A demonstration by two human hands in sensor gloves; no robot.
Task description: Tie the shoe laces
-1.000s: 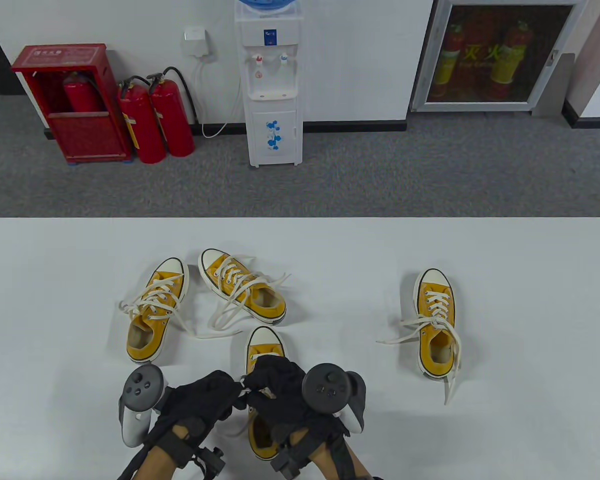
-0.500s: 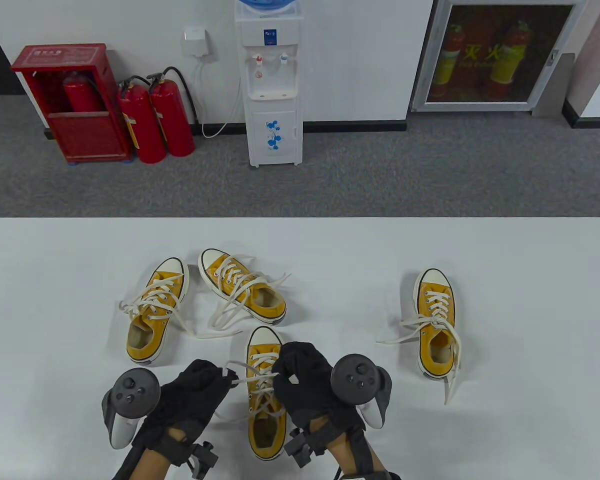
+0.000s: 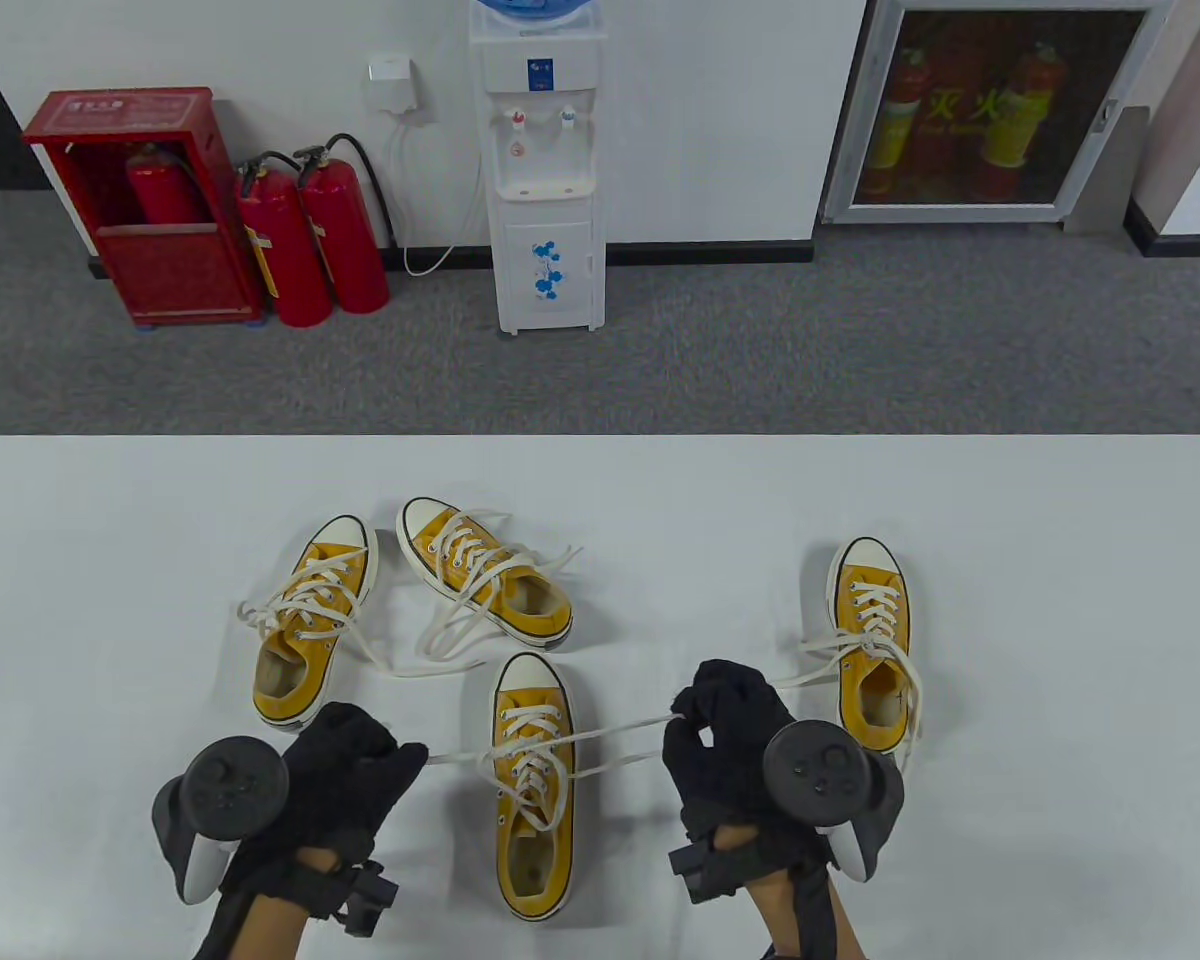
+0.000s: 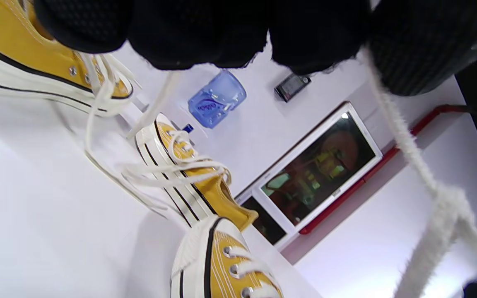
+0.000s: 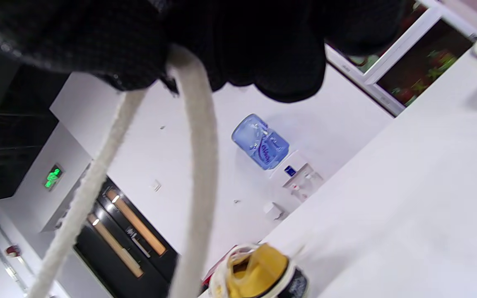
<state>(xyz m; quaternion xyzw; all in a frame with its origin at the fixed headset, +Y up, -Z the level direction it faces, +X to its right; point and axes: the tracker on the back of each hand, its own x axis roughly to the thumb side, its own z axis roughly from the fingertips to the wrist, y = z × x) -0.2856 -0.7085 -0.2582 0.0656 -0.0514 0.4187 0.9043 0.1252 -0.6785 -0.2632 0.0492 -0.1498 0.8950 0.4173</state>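
Observation:
A yellow canvas shoe (image 3: pixel 532 790) with white laces lies toe-away at the table's front middle. My left hand (image 3: pixel 345 770) sits to its left and pinches one lace strand (image 3: pixel 455 757), which also shows in the left wrist view (image 4: pixel 408 140). My right hand (image 3: pixel 725 745) sits to its right and pinches the other lace end (image 3: pixel 620 727) as a doubled strand, seen in the right wrist view (image 5: pixel 197 165). Both strands run taut across the shoe's upper eyelets.
Two more yellow shoes (image 3: pixel 305 635) (image 3: pixel 485 580) with loose laces lie behind on the left. A fourth shoe (image 3: pixel 872 640) lies just right of my right hand, its lace trailing toward it. The white table (image 3: pixel 1060 560) stretches wide behind.
Both hands have moved apart from above the front shoe, left hand leftward and right hand rightward, drawing the laces out taut to each side.

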